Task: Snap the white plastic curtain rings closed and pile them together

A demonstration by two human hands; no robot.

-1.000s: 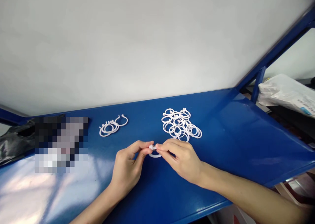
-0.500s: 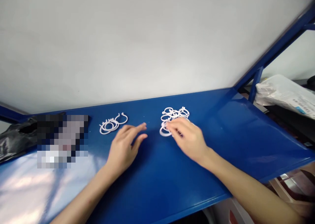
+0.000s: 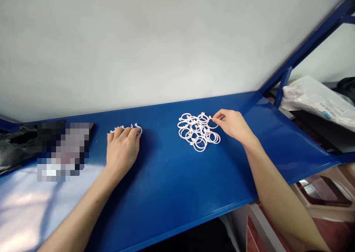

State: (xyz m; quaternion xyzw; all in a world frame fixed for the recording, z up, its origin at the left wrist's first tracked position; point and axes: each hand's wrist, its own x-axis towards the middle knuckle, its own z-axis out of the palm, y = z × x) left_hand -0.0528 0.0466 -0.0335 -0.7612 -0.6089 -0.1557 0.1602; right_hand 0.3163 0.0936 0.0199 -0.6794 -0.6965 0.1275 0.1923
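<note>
Since the earlier frames the two hands have parted: a second ago they met near the middle of the blue desk (image 3: 172, 185), pinching one white ring between them, and half a second ago they were spreading outward. Now the left hand (image 3: 122, 150) lies palm down at centre left of the frame, fingers together and flat over the small stack of rings (image 3: 137, 128), which was fully in view before and now shows only as a few white tips and one curved end beyond the fingertips. The right hand (image 3: 233, 126) has gone to the upper right edge of the large pile of rings (image 3: 198, 132), right of centre, where thumb and forefinger are pinched together on a ring at the pile's rim. The ring held earlier is no longer between the hands; which heap it lies in cannot be told. The pile looks more spread than before, its loops overlapping so that single rings are hard to separate by eye. How many rings sit under the left palm is hidden, and whether the fingers grip them or merely rest on them cannot be told. At far left a pixelated patch (image 3: 63, 150) covers something on the desk, and beside it a dark object (image 3: 13, 148) is cut off by the frame edge. At upper right a clear plastic bag (image 3: 316, 96) lies beyond the blue frame post (image 3: 280, 87), partly cut off. Both forearms run out of the bottom of the frame.
</note>
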